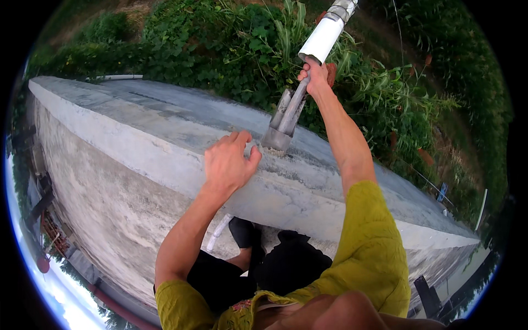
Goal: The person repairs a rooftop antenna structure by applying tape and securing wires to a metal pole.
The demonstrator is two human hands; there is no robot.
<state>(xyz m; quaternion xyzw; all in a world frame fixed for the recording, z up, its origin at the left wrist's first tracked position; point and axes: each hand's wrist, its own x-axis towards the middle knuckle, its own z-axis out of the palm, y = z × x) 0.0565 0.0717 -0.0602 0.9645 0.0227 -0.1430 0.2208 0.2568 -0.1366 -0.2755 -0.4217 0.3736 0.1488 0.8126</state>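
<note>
My right hand (316, 77) is closed around the upper part of a grey metal-looking tool (278, 140), just below the lower end of a white pipe (324, 41). Two narrow bars run down this tool to a wider, flat end, which meets the concrete ledge (181, 148) beside some crumbly grit. Whether the tool joins the pipe is hidden by my fingers. To the left of the flat end, my left hand (228, 164) is over the ledge, palm down, with fingers loosely bent and thumb apart. Nothing shows in it.
Green plants (220, 55) grow thickly beyond the ledge. A pale pipe (118, 77) lies at its far left, and a thin white pole (481, 209) stands at the far right. Below the ledge's near edge are a rough wall (132, 192) and a dark shoe (243, 232).
</note>
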